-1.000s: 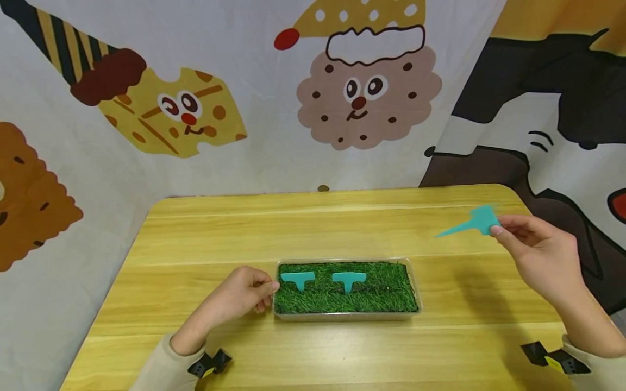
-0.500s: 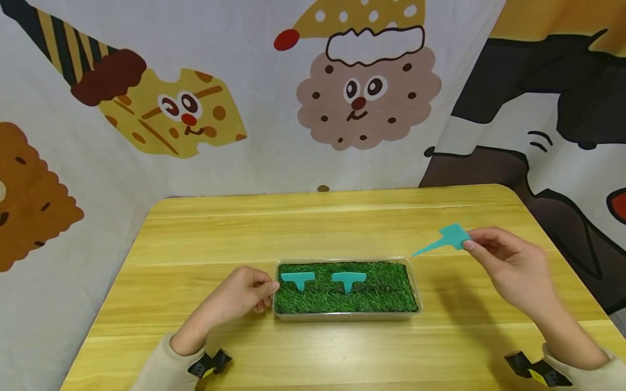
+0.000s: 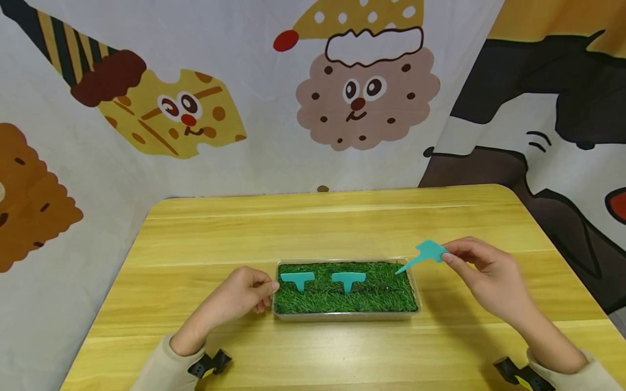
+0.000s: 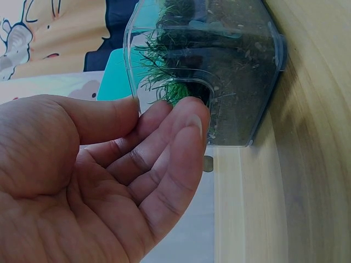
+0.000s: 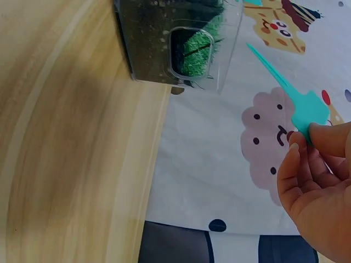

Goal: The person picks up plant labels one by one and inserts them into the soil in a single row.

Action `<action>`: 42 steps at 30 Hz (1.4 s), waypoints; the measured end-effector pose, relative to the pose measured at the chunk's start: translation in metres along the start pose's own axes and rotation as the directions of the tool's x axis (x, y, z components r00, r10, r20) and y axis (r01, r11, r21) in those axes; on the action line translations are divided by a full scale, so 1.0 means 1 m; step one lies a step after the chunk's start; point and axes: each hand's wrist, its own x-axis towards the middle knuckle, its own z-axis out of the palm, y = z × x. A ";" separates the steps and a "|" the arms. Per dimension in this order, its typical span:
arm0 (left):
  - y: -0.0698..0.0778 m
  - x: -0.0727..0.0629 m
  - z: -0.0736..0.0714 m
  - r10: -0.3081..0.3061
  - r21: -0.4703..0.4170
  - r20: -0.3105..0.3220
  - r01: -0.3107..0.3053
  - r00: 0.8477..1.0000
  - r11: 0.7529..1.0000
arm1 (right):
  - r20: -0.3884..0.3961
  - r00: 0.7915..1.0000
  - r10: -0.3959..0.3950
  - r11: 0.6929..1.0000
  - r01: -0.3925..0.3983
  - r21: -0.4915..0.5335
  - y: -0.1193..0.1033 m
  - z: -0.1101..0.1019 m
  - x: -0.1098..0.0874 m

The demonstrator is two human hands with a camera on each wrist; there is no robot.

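A clear plastic box [image 3: 348, 316] of green artificial grass [image 3: 381, 304] stands on the table. Two teal T-shaped plant labels [image 3: 298, 278] [image 3: 349, 278] stand upright in the grass, at the left and the middle. My left hand [image 3: 244, 290] holds the box by its left end, thumb at the rim and fingers curled against the end wall, as the left wrist view shows. Between thumb and fingertips my right hand [image 3: 489, 277] pinches a third plant label [image 3: 430, 251] by its broad head. That label's pointed stem [image 5: 274, 74] slants down left, its tip over the grass's right end.
The wooden table [image 3: 220, 233] extends on all sides of the box. Behind it hangs a white cloth [image 3: 264, 108] with printed cartoon figures. Each sleeve cuff carries a black wrist device [image 3: 210, 364].
My right hand has moved left and down with its plant label, from right of the box to over its right end. The left hand and the box have stayed put.
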 end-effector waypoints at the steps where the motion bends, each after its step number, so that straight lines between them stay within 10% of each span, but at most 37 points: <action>1: 0.000 0.000 0.000 0.002 0.000 0.001 -0.002 1.000 1.000 | 0.007 1.000 -0.014 1.000 0.014 -0.004 0.000 0.001 0.000; 42: 0.000 -0.001 0.000 0.001 0.002 -0.007 -0.001 1.000 1.000 | 0.162 0.919 -0.359 0.932 0.363 0.009 0.004 0.037 -0.003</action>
